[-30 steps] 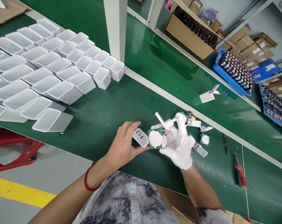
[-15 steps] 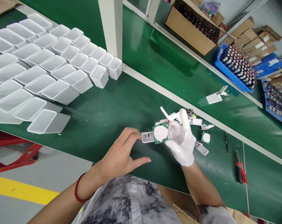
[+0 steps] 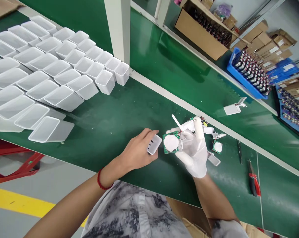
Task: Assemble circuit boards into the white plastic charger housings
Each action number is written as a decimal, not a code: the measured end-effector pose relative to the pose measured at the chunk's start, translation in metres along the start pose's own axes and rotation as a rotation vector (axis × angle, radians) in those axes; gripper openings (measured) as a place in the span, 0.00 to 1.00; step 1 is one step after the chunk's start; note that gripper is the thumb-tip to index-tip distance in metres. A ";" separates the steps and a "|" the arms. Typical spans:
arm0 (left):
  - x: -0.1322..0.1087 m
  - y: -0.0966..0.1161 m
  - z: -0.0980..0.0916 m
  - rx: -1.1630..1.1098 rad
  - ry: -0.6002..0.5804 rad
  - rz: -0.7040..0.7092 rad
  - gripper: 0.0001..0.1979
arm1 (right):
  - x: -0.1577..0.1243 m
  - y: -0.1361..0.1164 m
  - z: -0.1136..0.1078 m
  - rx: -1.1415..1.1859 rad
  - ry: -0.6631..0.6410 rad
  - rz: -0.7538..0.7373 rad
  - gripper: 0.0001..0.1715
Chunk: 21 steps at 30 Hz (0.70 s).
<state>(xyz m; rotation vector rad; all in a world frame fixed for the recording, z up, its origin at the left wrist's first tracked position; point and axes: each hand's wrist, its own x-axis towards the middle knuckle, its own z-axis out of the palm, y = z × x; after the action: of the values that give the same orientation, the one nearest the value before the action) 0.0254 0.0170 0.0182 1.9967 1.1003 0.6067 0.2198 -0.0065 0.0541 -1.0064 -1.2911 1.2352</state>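
Observation:
My bare left hand (image 3: pixel 138 152), a red cord on its wrist, grips a white face plate with port slots (image 3: pixel 154 144) just above the green bench. My gloved right hand (image 3: pixel 192 149) holds a green circuit board with a round white pad (image 3: pixel 171 142); a white plug piece (image 3: pixel 184 125) hangs from it on thin wires. The plate's edge sits right beside the board. Behind my right hand lies a small heap of similar boards and white parts (image 3: pixel 215 147).
Rows of empty white housings (image 3: pixel 50 77) cover the bench's left. A white post (image 3: pixel 118 29) rises behind them. One assembled piece (image 3: pixel 232 108) lies beyond the metal rail (image 3: pixel 164 94). Pliers (image 3: pixel 253 178) and tweezers (image 3: pixel 239 151) lie right. Blue trays (image 3: pixel 248 74) and cardboard boxes (image 3: pixel 201 31) stand far back.
Half a second ago my left hand was off the face plate, which stayed at the board; now it grips the plate again beside the board. The right hand barely moved.

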 end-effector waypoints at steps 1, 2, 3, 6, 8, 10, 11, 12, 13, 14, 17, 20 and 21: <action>-0.002 0.001 0.003 0.029 0.107 -0.003 0.21 | -0.001 -0.001 0.002 0.002 -0.016 0.002 0.60; -0.004 0.002 0.006 0.037 0.191 0.024 0.19 | -0.001 -0.002 0.004 0.001 -0.034 0.002 0.60; -0.006 0.003 0.008 0.014 0.244 0.057 0.18 | -0.002 -0.003 0.006 -0.003 -0.057 0.000 0.60; -0.009 0.006 0.011 -0.178 0.200 0.034 0.24 | -0.005 -0.007 0.011 -0.018 -0.116 -0.032 0.61; -0.011 0.007 0.011 -0.281 0.118 -0.037 0.29 | -0.007 -0.008 0.013 -0.038 -0.135 -0.053 0.63; -0.013 0.008 0.009 -0.322 0.056 -0.012 0.33 | -0.009 -0.007 0.015 -0.071 -0.144 -0.053 0.64; -0.013 0.008 0.009 -0.333 0.033 0.019 0.35 | -0.010 -0.007 0.015 -0.088 -0.154 -0.054 0.63; -0.014 0.008 0.008 -0.343 0.012 0.042 0.35 | -0.011 -0.006 0.014 -0.104 -0.166 -0.059 0.62; -0.015 0.008 0.007 -0.351 -0.003 0.051 0.35 | -0.012 -0.005 0.014 -0.119 -0.181 -0.066 0.61; -0.015 0.008 0.007 -0.359 -0.011 0.050 0.34 | -0.012 -0.004 0.013 -0.130 -0.191 -0.078 0.61; -0.015 0.007 0.008 -0.352 0.017 0.049 0.32 | -0.013 -0.004 0.011 -0.158 -0.225 -0.121 0.59; -0.015 0.007 0.009 -0.323 0.063 0.068 0.30 | -0.011 -0.005 0.010 -0.188 -0.261 -0.171 0.57; -0.015 0.007 0.009 -0.318 0.072 0.068 0.30 | -0.010 -0.006 0.009 -0.195 -0.268 -0.181 0.57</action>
<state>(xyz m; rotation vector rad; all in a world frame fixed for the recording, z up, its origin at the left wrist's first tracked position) 0.0273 -0.0012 0.0178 1.7526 0.9153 0.8393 0.2119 -0.0178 0.0591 -0.8560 -1.6998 1.1478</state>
